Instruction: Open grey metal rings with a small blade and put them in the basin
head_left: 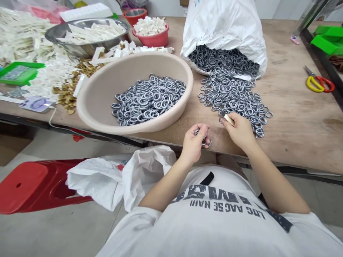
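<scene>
My left hand [193, 144] is closed around a few grey rings [203, 137] at the table's front edge. Between the fingers of my right hand [240, 131] is a small tool with a cream-coloured handle [229, 120] and a dark tip; its exact kind is unclear. That hand is at the near left side of a loose pile of grey rings [235, 92]. The pile spills from the mouth of a white sack [225, 23]. To the left, a large beige basin [92, 101] contains many more rings [152, 98].
Scissors [318, 82] with red and yellow handles lie at the right. Behind the beige basin are a metal bowl [88, 48] and a red bowl [154, 38], both filled with white pieces. A red stool [26, 182] and a white bag [144, 175] are below the table.
</scene>
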The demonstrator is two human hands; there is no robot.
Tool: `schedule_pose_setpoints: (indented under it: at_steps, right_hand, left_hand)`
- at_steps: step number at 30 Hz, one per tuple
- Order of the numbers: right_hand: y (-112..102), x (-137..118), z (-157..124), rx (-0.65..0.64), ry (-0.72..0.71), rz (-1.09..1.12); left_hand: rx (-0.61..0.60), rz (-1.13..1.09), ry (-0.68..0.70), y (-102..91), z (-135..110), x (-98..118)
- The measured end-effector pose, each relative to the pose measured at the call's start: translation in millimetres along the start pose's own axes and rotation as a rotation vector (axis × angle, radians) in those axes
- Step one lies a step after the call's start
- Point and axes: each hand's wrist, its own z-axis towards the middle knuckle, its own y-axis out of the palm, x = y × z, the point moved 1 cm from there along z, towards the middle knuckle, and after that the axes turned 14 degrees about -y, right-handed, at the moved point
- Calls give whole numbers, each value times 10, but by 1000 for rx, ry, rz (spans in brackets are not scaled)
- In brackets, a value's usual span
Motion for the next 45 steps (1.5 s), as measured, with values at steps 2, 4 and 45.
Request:
schedule_pose_setpoints:
  at_steps: [2, 4, 45]
  right_hand:
    - [23, 3, -88, 39, 41, 279]
    - [67, -1, -156, 52, 92, 564]
    - [-169, -456, -346, 93, -226, 257]
  left_hand:
    - [12, 114, 49, 44, 39, -42]
    - [13, 221, 92, 83, 84, -77]
    - [-363, -100, -228, 186, -285, 176]
